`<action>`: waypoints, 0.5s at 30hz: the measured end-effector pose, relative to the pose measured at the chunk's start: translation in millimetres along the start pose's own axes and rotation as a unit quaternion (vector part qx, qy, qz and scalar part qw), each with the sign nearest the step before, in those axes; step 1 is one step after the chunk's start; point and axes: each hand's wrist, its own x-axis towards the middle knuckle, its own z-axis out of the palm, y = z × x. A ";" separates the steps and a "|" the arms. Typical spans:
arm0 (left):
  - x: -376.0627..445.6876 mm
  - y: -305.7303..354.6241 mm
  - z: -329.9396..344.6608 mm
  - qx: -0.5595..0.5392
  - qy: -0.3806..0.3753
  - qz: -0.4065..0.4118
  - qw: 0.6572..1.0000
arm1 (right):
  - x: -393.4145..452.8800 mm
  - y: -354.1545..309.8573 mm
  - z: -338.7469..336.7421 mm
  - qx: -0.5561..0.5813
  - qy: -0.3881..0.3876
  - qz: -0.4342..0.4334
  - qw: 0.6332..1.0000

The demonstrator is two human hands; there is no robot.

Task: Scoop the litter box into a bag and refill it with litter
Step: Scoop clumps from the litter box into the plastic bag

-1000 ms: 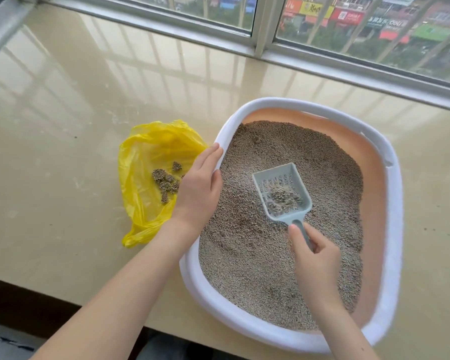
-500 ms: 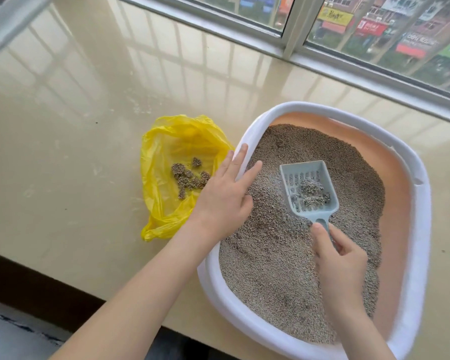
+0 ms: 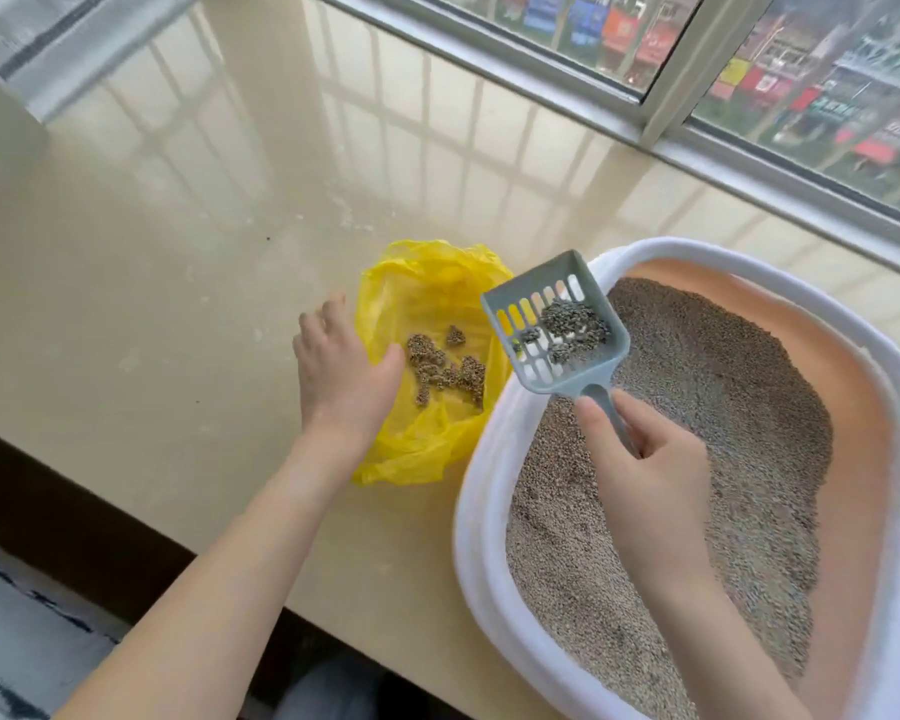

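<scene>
A white-rimmed litter box [image 3: 484,491] with a peach inside holds grey litter [image 3: 723,433] at the right. To its left lies an open yellow bag [image 3: 427,283] with several dark clumps [image 3: 445,371] in it. My right hand [image 3: 640,459] grips the handle of a grey-blue slotted scoop [image 3: 552,324]. The scoop carries clumps and hangs over the box's left rim, at the bag's right edge. My left hand [image 3: 339,366] lies on the bag's left edge, thumb inside the opening; the fingers' grip is hidden.
Everything sits on a glossy beige window ledge [image 3: 152,278]. A window frame [image 3: 661,101] runs along the back. The ledge's front edge [image 3: 126,511] drops to a dark floor at the lower left.
My right hand lifted the loaded scoop out of the litter and carried it left to the bag. My left hand left the box rim and went to the bag's left edge.
</scene>
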 end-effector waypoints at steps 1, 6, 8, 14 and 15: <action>1.2 -5.3 0.9 -0.017 -0.033 -0.040 0.999 | 2.2 -0.8 6.9 -0.032 -0.008 -0.006 0.999; -4.7 -21.0 6.8 -0.069 -0.114 -0.067 0.989 | 10.4 -3.7 36.3 -0.227 -0.013 -0.078 0.971; -6.3 -23.1 5.7 -0.096 -0.103 -0.071 0.988 | 13.9 -3.6 46.7 -0.338 -0.012 -0.136 0.931; -8.4 -25.4 6.8 -0.146 -0.088 -0.078 0.982 | 22.6 -6.0 67.1 -0.539 0.001 -0.208 0.816; -8.5 -25.4 7.3 -0.147 -0.088 -0.076 0.982 | 23.9 -5.5 67.4 -0.548 0.006 -0.212 0.809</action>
